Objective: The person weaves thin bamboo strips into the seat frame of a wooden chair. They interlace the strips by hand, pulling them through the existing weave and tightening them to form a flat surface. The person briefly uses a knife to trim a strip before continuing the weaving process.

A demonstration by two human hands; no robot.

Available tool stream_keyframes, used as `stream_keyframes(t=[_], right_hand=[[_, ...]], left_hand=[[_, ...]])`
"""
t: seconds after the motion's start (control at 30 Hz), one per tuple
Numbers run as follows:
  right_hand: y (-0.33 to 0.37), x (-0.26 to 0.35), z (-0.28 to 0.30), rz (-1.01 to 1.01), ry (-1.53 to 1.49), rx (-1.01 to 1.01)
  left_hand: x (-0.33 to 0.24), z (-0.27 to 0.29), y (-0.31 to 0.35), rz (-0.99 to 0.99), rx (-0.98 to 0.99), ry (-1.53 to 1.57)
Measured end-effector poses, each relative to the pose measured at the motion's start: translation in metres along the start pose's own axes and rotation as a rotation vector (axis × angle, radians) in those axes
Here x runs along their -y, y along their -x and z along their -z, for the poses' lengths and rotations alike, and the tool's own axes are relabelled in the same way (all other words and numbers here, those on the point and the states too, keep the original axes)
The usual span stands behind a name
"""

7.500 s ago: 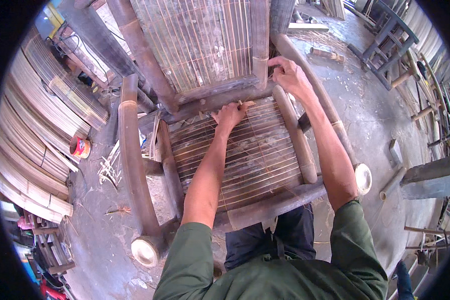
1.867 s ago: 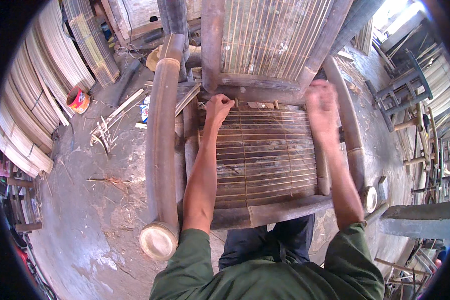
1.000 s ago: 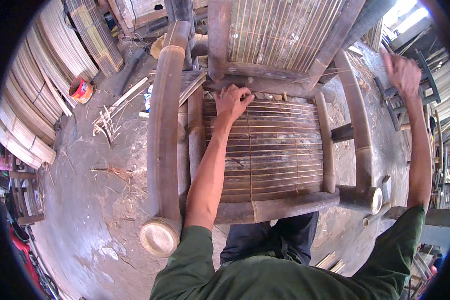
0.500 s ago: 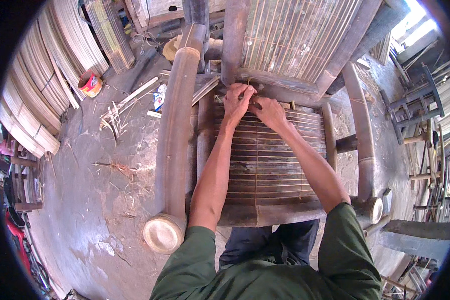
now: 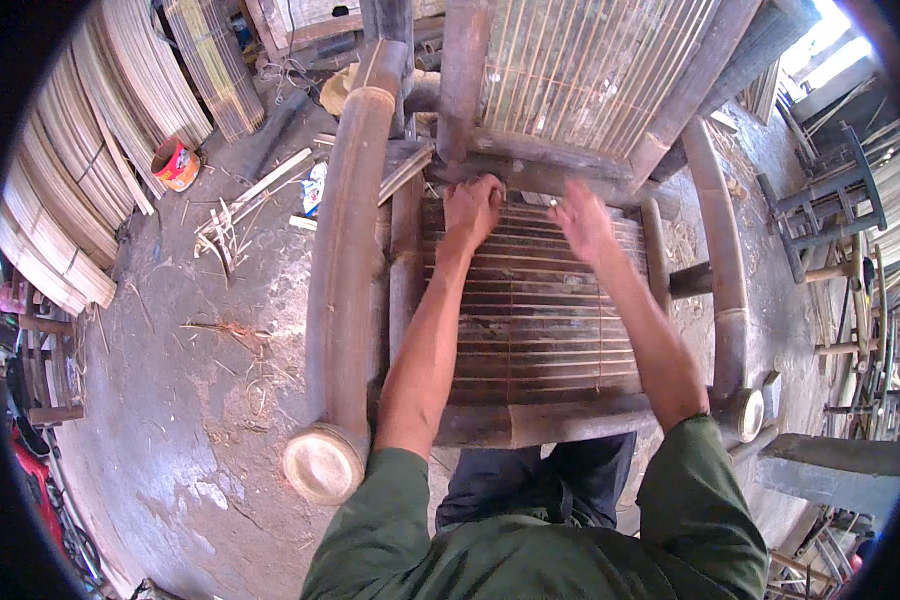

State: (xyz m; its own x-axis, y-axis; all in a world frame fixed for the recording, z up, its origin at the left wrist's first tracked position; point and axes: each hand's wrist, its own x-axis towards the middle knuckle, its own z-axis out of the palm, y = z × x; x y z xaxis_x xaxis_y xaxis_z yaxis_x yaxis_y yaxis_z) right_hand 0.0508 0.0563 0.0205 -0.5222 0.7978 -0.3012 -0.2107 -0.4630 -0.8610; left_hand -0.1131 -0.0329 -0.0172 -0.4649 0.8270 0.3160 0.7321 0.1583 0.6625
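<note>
A bamboo armchair (image 5: 570, 420) stands directly before the person, its open front toward them and its backrest (image 5: 582, 75) on the far side. The left armrest (image 5: 348, 250) and right armrest (image 5: 718, 240) run lengthwise from front to back, their pale cut ends nearest the person. The slatted seat (image 5: 560, 355) lies between them, its slats with their long axes running left to right, parallel to the front rail; a thin binding strand (image 5: 511, 345) crosses them from front to back. The backrest's slats point upward and away, slanting a little rightward.

At the seat's rear edge, left of its middle, the left hand (image 5: 473, 208) has its fingers curled together; whatever they pinch is hidden. The right hand (image 5: 584, 222), blurred, is over the rear of the seat, apart from the left; whether its bent fingers grip anything cannot be told.
</note>
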Motion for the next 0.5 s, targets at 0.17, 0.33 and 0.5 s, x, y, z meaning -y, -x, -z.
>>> stream_keyframes(t=[0.17,0.33,0.5], right_hand=[[0.004,0.039,-0.005,0.067,0.015,-0.107],[0.026,0.076,0.044,0.335,1.076,-0.092],[0.031,0.028,0.16,0.829,1.596,-0.448]], left_hand=[[-0.034,-0.001,0.002,-0.206,0.021,0.131],[-0.007,0.001,-0.005,-0.144,-0.037,0.194],[-0.031,-0.003,-0.009,-0.121,-0.027,0.241]])
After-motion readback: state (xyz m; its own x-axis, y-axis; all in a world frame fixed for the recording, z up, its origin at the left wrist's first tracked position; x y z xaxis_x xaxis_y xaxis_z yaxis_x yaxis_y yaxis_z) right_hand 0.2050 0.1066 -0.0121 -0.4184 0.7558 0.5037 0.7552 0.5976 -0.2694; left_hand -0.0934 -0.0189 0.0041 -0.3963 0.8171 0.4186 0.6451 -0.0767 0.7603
